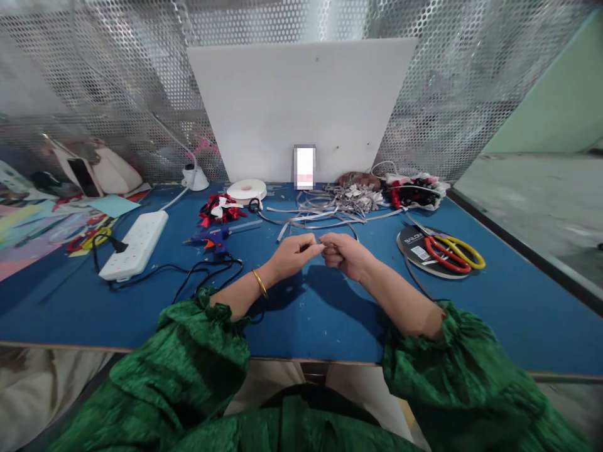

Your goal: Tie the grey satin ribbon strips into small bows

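My left hand and my right hand meet fingertip to fingertip above the middle of the blue table. Each is closed in a pinch; whatever lies between the fingers is too small or hidden to name. Just beyond them spread loose grey ribbon strips and a heap of short silvery ribbon pieces. To the left lie a blue glue gun and a pile of red, black and white bows. Scissors with red and yellow handles rest on a black ribbon spool at the right.
A white power strip with cords stands at the left, near coloured paper. A white ribbon roll sits farther back. A phone leans on an upright white board. More bows lie at the back right.
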Tool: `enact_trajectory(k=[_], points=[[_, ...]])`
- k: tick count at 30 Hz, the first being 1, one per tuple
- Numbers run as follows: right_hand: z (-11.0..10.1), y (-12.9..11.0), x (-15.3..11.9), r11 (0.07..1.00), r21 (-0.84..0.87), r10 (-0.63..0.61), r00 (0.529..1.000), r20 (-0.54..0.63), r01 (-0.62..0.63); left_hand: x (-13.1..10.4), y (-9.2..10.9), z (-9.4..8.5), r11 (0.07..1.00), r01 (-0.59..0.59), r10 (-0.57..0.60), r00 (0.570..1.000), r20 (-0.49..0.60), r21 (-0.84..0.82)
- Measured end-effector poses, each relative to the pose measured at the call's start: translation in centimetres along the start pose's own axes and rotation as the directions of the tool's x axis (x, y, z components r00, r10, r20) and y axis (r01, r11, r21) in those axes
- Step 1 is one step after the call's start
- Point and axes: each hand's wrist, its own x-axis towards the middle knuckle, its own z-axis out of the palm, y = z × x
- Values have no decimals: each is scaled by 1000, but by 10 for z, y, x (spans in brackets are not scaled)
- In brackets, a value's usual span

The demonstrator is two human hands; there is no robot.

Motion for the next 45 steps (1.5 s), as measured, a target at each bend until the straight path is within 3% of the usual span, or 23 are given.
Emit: enact_trajectory(k=[3, 8, 11, 16, 20, 23, 27, 30, 38, 41, 45], points=[[1, -1, -1, 990, 113, 72, 996, 55, -78, 0, 1, 1, 998, -53, 54, 998, -41, 22], [6, 0, -2, 983, 139, 118, 993, 25, -120, 1, 0, 1, 920, -252, 260, 965, 11, 299], [6, 0, -1, 990, 111, 89, 996, 2, -89, 1, 1, 0, 879, -269, 275, 961, 43, 394], [3, 0, 1, 993, 92, 73, 997, -24, -71, 2, 3, 0, 885, -261, 262, 964, 52, 385], [0, 0, 1, 1000, 21, -2, 1000, 9, 2, 0, 2, 2, 963, -122, 146, 986, -85, 242], [-1, -1, -2, 995, -39, -87, 996, 15, 88, 0, 1, 2, 999, -1, -4, 994, -109, -39], [1, -4, -5, 975, -127, -180, 984, 15, 181, 3, -1, 1, 882, 111, -166, 983, -83, -458], [1, -5, -6, 971, -148, -181, 982, 48, 186, 5, -3, 1, 761, 168, -262, 963, -60, -626], [0, 0, 0, 954, -99, -285, 959, 11, 284, 4, -2, 10, 493, 242, -364, 930, 55, -836], [-1, 0, 0, 947, -117, -301, 954, 4, 299, 4, -2, 10, 474, 254, -373, 925, 69, -843], [-1, -3, -1, 916, -197, -357, 934, -1, 350, 4, -2, 6, 536, 245, -373, 927, 34, -808]])
